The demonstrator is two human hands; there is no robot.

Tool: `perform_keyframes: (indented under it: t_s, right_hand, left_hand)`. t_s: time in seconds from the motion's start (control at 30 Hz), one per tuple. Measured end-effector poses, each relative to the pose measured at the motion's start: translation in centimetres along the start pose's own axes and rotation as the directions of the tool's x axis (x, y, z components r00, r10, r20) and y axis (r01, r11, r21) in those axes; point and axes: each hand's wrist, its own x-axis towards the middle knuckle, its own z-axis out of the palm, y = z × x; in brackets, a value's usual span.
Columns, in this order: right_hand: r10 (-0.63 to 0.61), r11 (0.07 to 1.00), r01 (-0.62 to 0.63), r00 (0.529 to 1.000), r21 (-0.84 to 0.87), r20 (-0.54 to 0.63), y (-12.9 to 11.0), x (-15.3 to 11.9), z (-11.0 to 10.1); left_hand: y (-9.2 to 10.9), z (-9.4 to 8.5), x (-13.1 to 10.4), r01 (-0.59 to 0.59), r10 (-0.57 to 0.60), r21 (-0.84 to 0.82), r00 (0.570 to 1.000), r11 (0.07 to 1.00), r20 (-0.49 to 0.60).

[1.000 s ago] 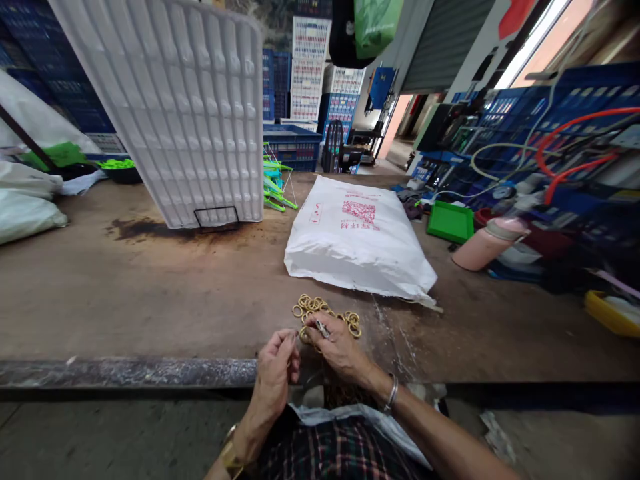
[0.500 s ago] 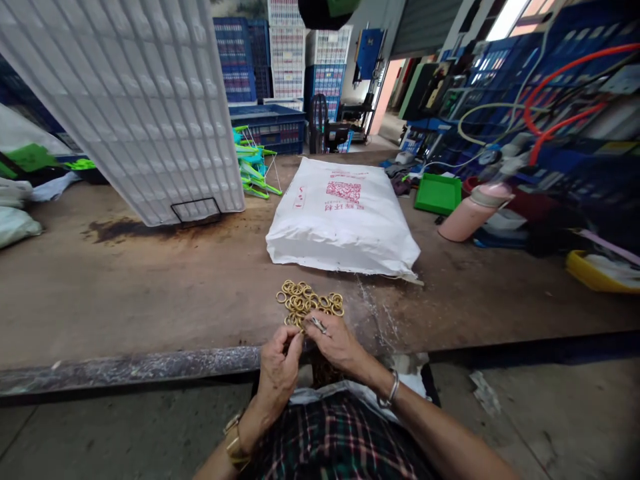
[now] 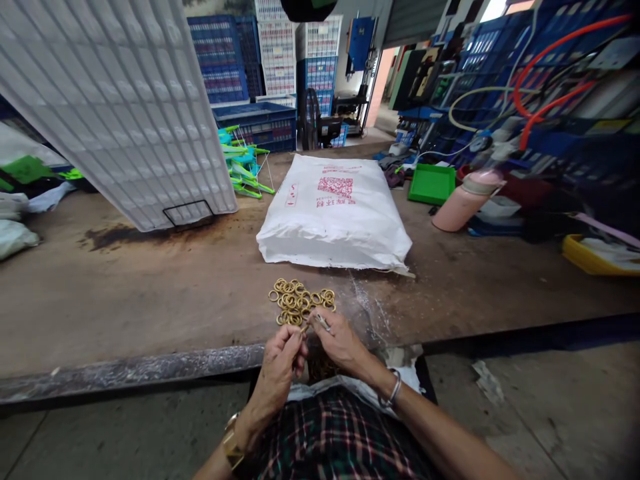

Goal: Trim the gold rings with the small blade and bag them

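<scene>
Several brass-coloured rings [image 3: 291, 301] lie in a loose pile near the table's front edge. Just in front of them, my left hand [image 3: 284, 353] pinches a ring [image 3: 303, 329] between thumb and forefinger. My right hand [image 3: 337, 340] is closed on a small metal tool [image 3: 323, 323], and its fingertips meet the far side of that ring. More rings, dark and partly hidden, show below the table edge between my wrists. A white sack [image 3: 335, 217] with red print lies flat behind the pile.
A tall white ribbed panel [image 3: 145, 113] stands at the left on the brown table [image 3: 125, 293]. Bright green and blue frames [image 3: 245, 163] are beside it. To the right are a green tray [image 3: 432, 184], a pink bottle [image 3: 463, 205] and a yellow tray [image 3: 595, 261].
The view has shifted a little, so table items appear further left. My hands have parted slightly, and the ring between them shows more. The fingers of my left hand are spread a bit more.
</scene>
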Motion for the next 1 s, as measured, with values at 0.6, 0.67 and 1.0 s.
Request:
perform_keyframes:
  t_s: [0.6, 0.67, 1.0]
  right_hand:
    - [-0.081, 0.878, 0.152, 0.982, -0.453, 0.173, 0.9, -1.3, 1.1]
    - [-0.066, 0.867, 0.143, 0.983, -0.478, 0.174, 0.7, -1.3, 1.0]
    - [-0.047, 0.856, 0.146, 0.977, -0.495, 0.207, 0.8, -1.5, 1.2]
  left_hand:
    - [0.0, 0.0, -0.2, -0.091, 0.105, 0.195, 0.992, 0.977, -0.064]
    - [0.1, 0.0, -0.3, -0.099, 0.114, 0.202, 0.991, 0.974, -0.066]
    - [-0.4, 0.0, -0.4, -0.162, 0.179, 0.218, 0.982, 0.962, -0.060]
